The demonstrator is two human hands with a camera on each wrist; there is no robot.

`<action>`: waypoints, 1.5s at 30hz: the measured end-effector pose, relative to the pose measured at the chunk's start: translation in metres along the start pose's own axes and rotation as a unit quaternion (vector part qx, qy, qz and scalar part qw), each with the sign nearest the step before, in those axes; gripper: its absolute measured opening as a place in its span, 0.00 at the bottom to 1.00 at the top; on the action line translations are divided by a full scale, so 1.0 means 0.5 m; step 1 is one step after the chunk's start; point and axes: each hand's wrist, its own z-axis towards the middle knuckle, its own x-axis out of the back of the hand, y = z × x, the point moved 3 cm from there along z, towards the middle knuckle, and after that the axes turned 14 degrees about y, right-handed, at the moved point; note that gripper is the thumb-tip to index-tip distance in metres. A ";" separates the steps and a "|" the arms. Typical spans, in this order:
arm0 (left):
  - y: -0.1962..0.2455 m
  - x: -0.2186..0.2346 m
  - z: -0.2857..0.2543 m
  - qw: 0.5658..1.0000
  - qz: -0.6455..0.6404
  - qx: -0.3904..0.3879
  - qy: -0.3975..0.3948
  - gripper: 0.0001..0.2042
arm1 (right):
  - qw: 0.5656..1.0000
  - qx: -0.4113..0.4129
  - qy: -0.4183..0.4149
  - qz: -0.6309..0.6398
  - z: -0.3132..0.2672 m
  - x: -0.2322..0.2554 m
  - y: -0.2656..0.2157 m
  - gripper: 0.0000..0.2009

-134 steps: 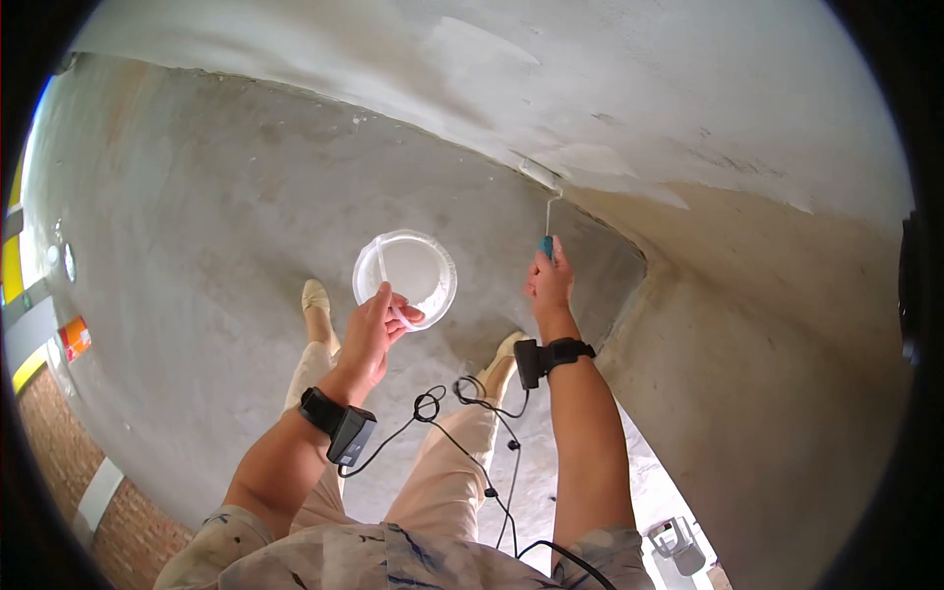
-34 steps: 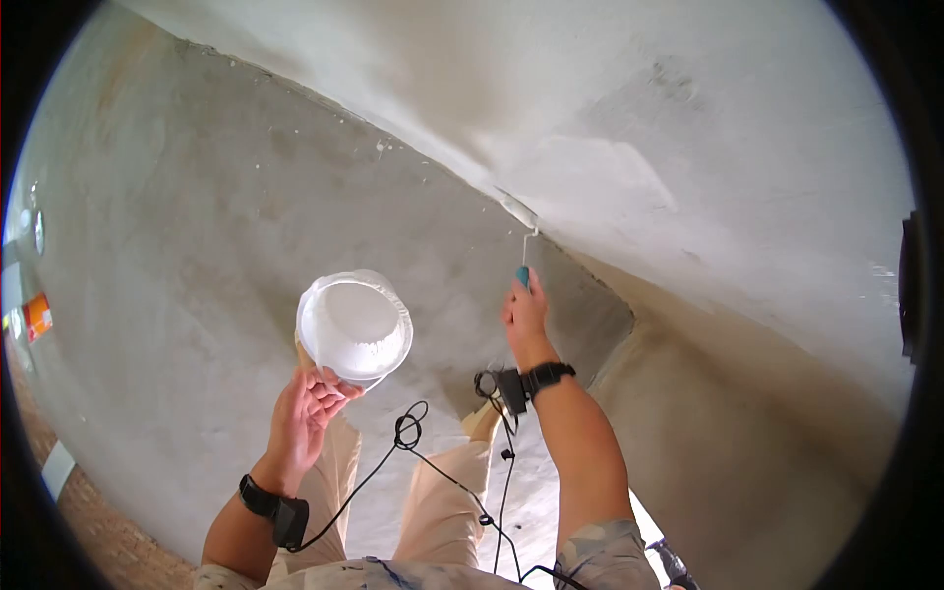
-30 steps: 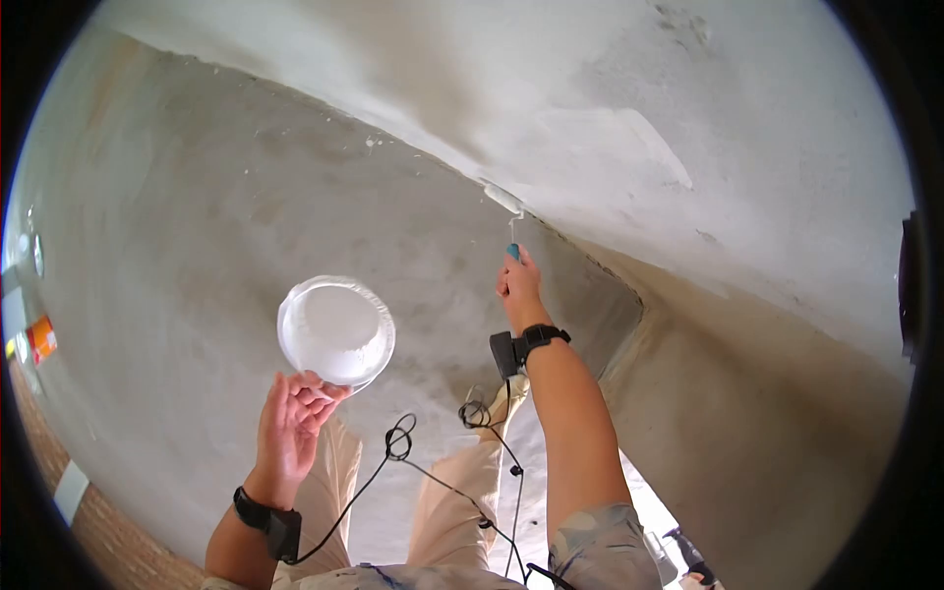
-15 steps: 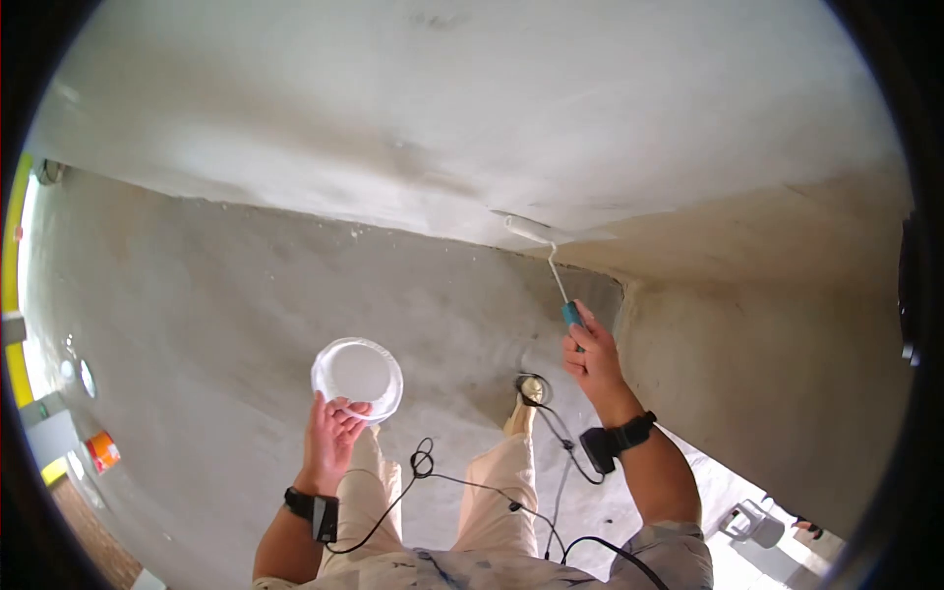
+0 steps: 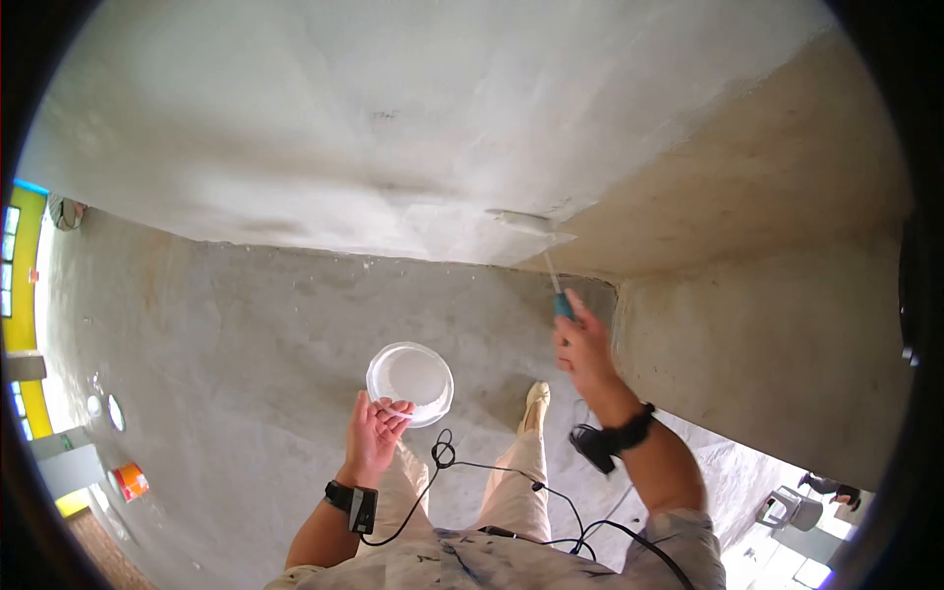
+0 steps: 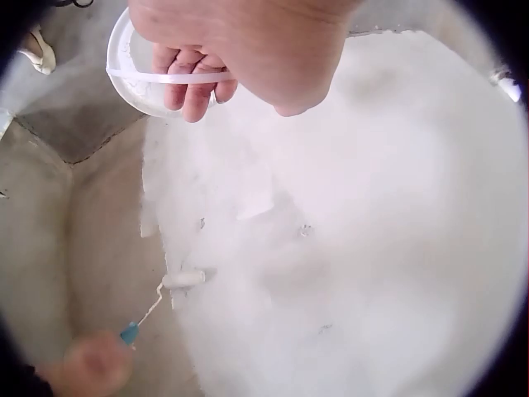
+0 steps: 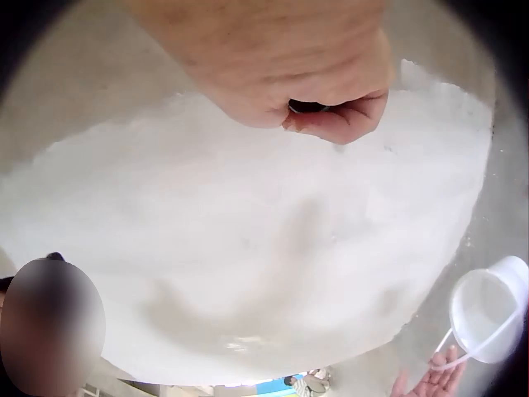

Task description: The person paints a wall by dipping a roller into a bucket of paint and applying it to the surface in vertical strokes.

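My left hand (image 5: 374, 433) holds a white plastic bucket (image 5: 448, 385) by its thin handle (image 6: 157, 78), fingers hooked under it. The bucket hangs over the floor, with white paint inside. My right hand (image 5: 587, 354) grips the teal handle (image 5: 563, 305) of a small paint roller. Its white roller sleeve (image 6: 183, 279) lies against the wall (image 5: 344, 128), at the border between white paint and bare brownish plaster (image 5: 747, 177). In the right wrist view the curled right hand hides the roller, while the left hand (image 7: 434, 380) shows beside the bucket.
An inner corner (image 5: 618, 283) of the walls meets the grey floor (image 5: 265, 324) ahead to the right. Black cables (image 5: 492, 467) hang between my wrists. An orange tub (image 5: 130, 482) stands far left, a grey chair-like item (image 5: 790, 511) behind to the right. Another person (image 7: 307, 384) appears far off.
The roller has moved from the wall's foot up onto its face, near the bare plaster. The view has turned and tilted up. The bucket stays in my left hand.
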 end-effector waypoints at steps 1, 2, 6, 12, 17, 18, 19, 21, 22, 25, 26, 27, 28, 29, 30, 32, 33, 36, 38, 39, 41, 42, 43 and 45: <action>-0.002 -0.002 0.003 1.000 -0.003 0.001 0.004 0.22 | 1.000 -0.007 0.005 0.011 0.039 -0.029 0.036 0.29; 0.003 -0.018 0.006 1.000 0.011 -0.001 0.025 0.22 | 1.000 -0.017 0.011 0.021 0.086 -0.062 0.058 0.30; 0.009 -0.012 0.026 0.997 0.044 -0.012 0.063 0.21 | 1.000 -0.023 0.011 0.000 0.203 -0.171 0.144 0.31; -0.036 -0.015 0.083 0.995 0.054 -0.035 0.080 0.20 | 0.995 -0.059 -0.018 0.080 0.252 -0.054 0.135 0.29; -0.002 -0.013 0.020 0.995 0.051 -0.046 0.078 0.21 | 0.991 -0.057 -0.036 0.113 0.038 0.045 -0.065 0.28; 0.000 -0.017 0.017 0.995 0.043 -0.043 0.082 0.21 | 0.992 -0.051 -0.020 0.114 0.023 0.052 -0.077 0.27; 0.000 -0.020 0.025 0.995 0.037 -0.050 0.079 0.21 | 0.992 -0.045 -0.027 0.112 0.032 0.048 -0.071 0.27; -0.003 -0.028 0.004 0.997 0.028 -0.041 0.064 0.20 | 0.995 -0.040 -0.039 0.083 0.034 0.052 -0.058 0.27; -0.006 -0.028 -0.005 0.997 0.030 -0.038 0.068 0.20 | 0.995 -0.045 -0.037 0.083 0.043 0.043 -0.037 0.27; -0.007 -0.031 -0.011 0.998 0.015 -0.043 0.042 0.19 | 0.999 -0.017 -0.018 0.049 0.109 -0.033 0.070 0.28; -0.008 -0.037 -0.017 0.998 0.004 -0.046 0.033 0.19 | 0.999 -0.023 -0.008 0.048 0.135 -0.055 0.101 0.28; -0.009 -0.036 -0.019 0.999 -0.004 -0.047 0.024 0.19 | 0.998 -0.029 0.004 0.049 0.143 -0.069 0.122 0.28; -0.008 -0.036 -0.018 0.999 -0.004 -0.047 0.027 0.19 | 0.998 -0.031 0.003 0.048 0.148 -0.076 0.136 0.28; -0.005 -0.039 -0.018 0.999 -0.002 -0.036 0.025 0.19 | 0.998 -0.033 0.009 0.053 0.150 -0.081 0.145 0.28; 0.000 -0.042 -0.016 0.999 -0.001 -0.027 0.021 0.19 | 0.998 -0.033 0.015 0.057 0.150 -0.087 0.144 0.28; 0.006 -0.041 -0.013 0.999 0.002 -0.028 0.015 0.20 | 0.998 -0.016 0.011 0.061 0.130 -0.052 0.128 0.27; 0.003 -0.043 -0.016 1.000 0.007 -0.027 0.013 0.20 | 0.998 -0.004 0.009 0.063 0.113 -0.018 0.114 0.27; -0.001 -0.037 -0.003 0.999 0.020 -0.030 0.002 0.19 | 0.998 0.014 0.026 0.052 0.057 0.075 0.058 0.26; 0.005 -0.038 -0.003 0.999 0.022 -0.029 0.005 0.19 | 0.998 0.011 0.033 0.060 0.026 0.113 0.006 0.26; 0.002 -0.036 0.001 0.999 0.026 -0.031 0.010 0.19 | 0.997 0.008 0.037 0.070 0.015 0.128 -0.011 0.26; -0.001 -0.035 0.016 0.999 0.033 -0.034 0.019 0.19 | 0.998 -0.006 0.035 0.061 0.031 0.127 -0.028 0.26; -0.007 -0.027 0.026 0.998 0.043 -0.037 0.027 0.19 | 0.998 -0.003 0.041 0.048 0.056 0.129 -0.008 0.26; -0.013 -0.017 0.034 0.998 0.045 -0.033 0.033 0.19 | 0.998 -0.003 0.046 0.034 0.083 0.131 0.019 0.26; -0.020 -0.003 0.048 0.997 0.051 -0.051 0.029 0.19 | 0.998 0.001 0.063 0.014 0.158 0.127 0.080 0.26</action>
